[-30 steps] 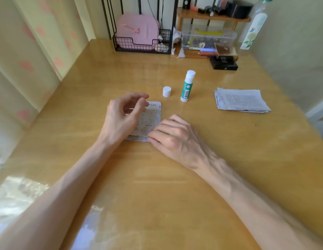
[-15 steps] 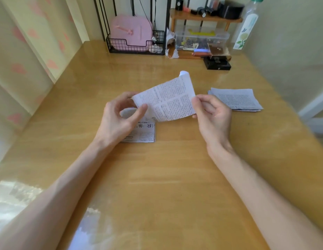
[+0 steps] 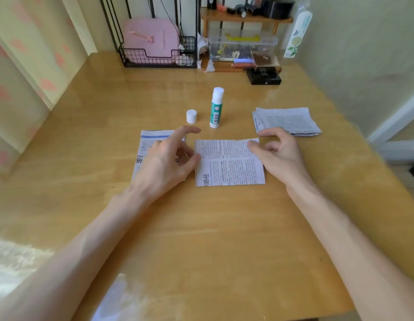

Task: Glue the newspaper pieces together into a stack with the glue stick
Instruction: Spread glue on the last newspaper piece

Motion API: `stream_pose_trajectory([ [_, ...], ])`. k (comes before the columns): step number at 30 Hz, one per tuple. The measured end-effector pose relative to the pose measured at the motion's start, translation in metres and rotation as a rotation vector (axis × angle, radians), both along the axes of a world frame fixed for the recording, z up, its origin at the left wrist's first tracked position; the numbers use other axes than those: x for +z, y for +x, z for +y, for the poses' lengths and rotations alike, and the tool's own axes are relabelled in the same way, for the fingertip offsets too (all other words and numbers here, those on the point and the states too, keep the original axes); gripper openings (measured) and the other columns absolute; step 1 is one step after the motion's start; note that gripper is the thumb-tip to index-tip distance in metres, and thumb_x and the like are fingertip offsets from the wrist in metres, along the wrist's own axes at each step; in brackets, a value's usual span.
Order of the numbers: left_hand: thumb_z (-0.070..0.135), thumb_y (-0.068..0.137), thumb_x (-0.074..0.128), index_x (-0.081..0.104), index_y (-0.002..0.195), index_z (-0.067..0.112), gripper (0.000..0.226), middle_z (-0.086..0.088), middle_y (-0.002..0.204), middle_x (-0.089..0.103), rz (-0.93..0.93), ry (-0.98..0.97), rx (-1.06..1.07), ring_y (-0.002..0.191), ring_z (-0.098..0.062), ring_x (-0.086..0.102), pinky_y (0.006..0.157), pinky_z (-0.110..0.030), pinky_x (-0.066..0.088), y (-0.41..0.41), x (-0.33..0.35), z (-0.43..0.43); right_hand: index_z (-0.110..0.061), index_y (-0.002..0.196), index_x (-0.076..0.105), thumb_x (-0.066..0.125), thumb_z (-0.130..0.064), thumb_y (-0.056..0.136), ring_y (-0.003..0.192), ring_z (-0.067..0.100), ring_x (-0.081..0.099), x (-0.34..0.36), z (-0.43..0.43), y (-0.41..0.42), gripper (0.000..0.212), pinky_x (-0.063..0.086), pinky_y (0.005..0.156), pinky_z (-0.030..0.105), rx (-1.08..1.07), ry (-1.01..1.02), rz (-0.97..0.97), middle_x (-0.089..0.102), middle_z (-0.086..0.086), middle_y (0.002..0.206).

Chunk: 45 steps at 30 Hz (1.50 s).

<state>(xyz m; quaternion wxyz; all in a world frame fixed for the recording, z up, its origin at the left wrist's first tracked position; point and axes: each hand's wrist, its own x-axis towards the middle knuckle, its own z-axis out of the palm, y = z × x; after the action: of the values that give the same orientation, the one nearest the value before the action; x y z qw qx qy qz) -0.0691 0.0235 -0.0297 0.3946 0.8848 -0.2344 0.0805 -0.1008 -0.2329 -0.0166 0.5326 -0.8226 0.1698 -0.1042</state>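
Sheet [image 3: 229, 163]: 1 piece, lay flat on table [image 3: 201, 228], print up, between the 2 hands.
Left hand [image 3: 166, 163]: loosely open, index stretched forward, other fingers half curled. Held nothing. Thumb tip sat at sheet's left edge, palm over stack.
Right hand [image 3: 280, 156]: loosely open. Thumb lay on sheet's top-right corner, index straight just past that corner, other fingers slack. No clear pinch.
Stack [image 3: 148, 144]: flat, just left of sheet, blue band along far edge, mostly hidden under left hand.
Pile [image 3: 287, 121]: loose pieces, just behind right hand, right of glue stick.
Glue stick [image 3: 217, 107]: upright, uncapped, behind sheet, not touching it.
Cap [image 3: 191, 116]: stood just left of glue stick, apart from it.
Basket [image 3: 155, 59]: black wire, at table's far edge, pink item inside.
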Motion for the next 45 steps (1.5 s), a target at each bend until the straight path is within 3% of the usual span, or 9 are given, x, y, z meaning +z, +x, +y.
stream_pose_trajectory([
  [4, 0.021, 0.090, 0.074, 0.058, 0.131, 0.032, 0.046, 0.016, 0.082, 0.070, -0.052, 0.078, -0.026, 0.075, -0.012, 0.063, 0.074, -0.031, 0.052, -0.001, -0.002, -0.002, -0.024, 0.114, 0.068, 0.084, -0.026, 0.089, 0.066, 0.007, 0.064, -0.005, -0.010, 0.006, 0.029, 0.048, 0.069, 0.023, 0.030, -0.064, -0.001, 0.074, -0.002, 0.078],
  [11, 0.030, 0.087, 0.076, 0.064, 0.121, 0.037, 0.036, 0.017, 0.083, 0.068, -0.037, 0.115, -0.051, 0.078, -0.007, 0.060, 0.077, -0.032, 0.052, 0.006, -0.003, -0.012, -0.027, 0.112, 0.069, 0.087, -0.035, 0.085, 0.073, 0.014, 0.069, -0.006, -0.026, 0.004, 0.034, 0.054, 0.069, 0.030, 0.023, -0.252, 0.036, 0.072, -0.002, 0.079],
  [15, 0.042, 0.088, 0.074, 0.070, 0.115, 0.034, 0.028, 0.016, 0.097, 0.062, -0.109, 0.129, -0.037, 0.091, -0.007, 0.053, 0.086, -0.032, 0.048, 0.006, -0.012, -0.012, -0.028, 0.112, 0.067, 0.089, -0.042, 0.082, 0.074, 0.016, 0.067, -0.008, -0.025, 0.004, 0.039, 0.056, 0.076, 0.037, 0.024, -0.347, 0.065, 0.067, -0.005, 0.076],
  [20, 0.084, 0.077, 0.059, 0.071, 0.121, 0.034, 0.067, 0.012, 0.117, 0.055, -0.154, 0.264, -0.020, 0.111, -0.015, 0.049, 0.103, -0.033, 0.040, 0.000, -0.016, -0.010, -0.029, 0.111, 0.068, 0.085, -0.038, 0.085, 0.068, 0.009, 0.059, -0.005, -0.016, 0.010, 0.033, 0.057, 0.078, 0.041, -0.006, -0.407, -0.012, 0.061, -0.009, 0.075],
  [23, 0.094, 0.072, 0.052, 0.069, 0.126, 0.036, 0.081, 0.013, 0.123, 0.053, -0.173, 0.319, -0.013, 0.115, -0.015, 0.048, 0.101, -0.035, 0.037, -0.005, -0.013, -0.007, -0.027, 0.112, 0.069, 0.085, -0.035, 0.087, 0.072, 0.006, 0.059, 0.001, -0.001, 0.017, 0.031, 0.053, 0.075, 0.033, 0.075, -0.411, -0.078, 0.063, -0.012, 0.083],
  [27, 0.092, 0.074, 0.049, 0.066, 0.135, 0.039, 0.082, 0.014, 0.138, 0.051, -0.176, 0.396, -0.048, 0.127, -0.018, 0.044, 0.101, -0.036, 0.033, -0.006, -0.013, -0.005, -0.026, 0.121, 0.069, 0.086, -0.039, 0.086, 0.091, 0.007, 0.068, 0.008, 0.021, 0.038, 0.041, 0.050, 0.076, 0.016, 0.195, -0.338, -0.098, 0.069, -0.010, 0.103],
  [35, 0.090, 0.077, 0.046, 0.064, 0.137, 0.040, 0.080, 0.014, 0.147, 0.048, -0.162, 0.418, -0.073, 0.137, -0.019, 0.038, 0.103, -0.041, 0.032, -0.004, -0.011, -0.004, -0.021, 0.126, 0.067, 0.091, -0.040, 0.081, 0.099, 0.004, 0.070, -0.003, 0.041, 0.078, 0.055, 0.055, 0.085, 0.018, 0.165, -0.165, -0.140, 0.071, -0.008, 0.113],
  [41, 0.087, 0.079, 0.048, 0.061, 0.141, 0.040, 0.079, 0.014, 0.147, 0.047, -0.133, 0.419, -0.096, 0.139, -0.019, 0.037, 0.107, -0.046, 0.034, -0.003, -0.012, -0.002, -0.025, 0.109, 0.072, 0.089, -0.032, 0.084, 0.098, 0.006, 0.072, -0.007, 0.048, 0.097, 0.031, 0.057, 0.085, 0.022, 0.166, -0.134, -0.204, 0.076, -0.014, 0.104],
  [45, 0.087, 0.079, 0.050, 0.061, 0.141, 0.038, 0.080, 0.014, 0.144, 0.049, -0.137, 0.399, -0.095, 0.136, -0.017, 0.040, 0.105, -0.046, 0.035, -0.002, -0.014, -0.001, -0.019, 0.105, 0.069, 0.083, -0.022, 0.091, 0.092, 0.000, 0.073, -0.001, 0.049, 0.093, 0.020, 0.051, 0.078, 0.012, 0.150, -0.084, -0.265, 0.077, -0.013, 0.096],
])
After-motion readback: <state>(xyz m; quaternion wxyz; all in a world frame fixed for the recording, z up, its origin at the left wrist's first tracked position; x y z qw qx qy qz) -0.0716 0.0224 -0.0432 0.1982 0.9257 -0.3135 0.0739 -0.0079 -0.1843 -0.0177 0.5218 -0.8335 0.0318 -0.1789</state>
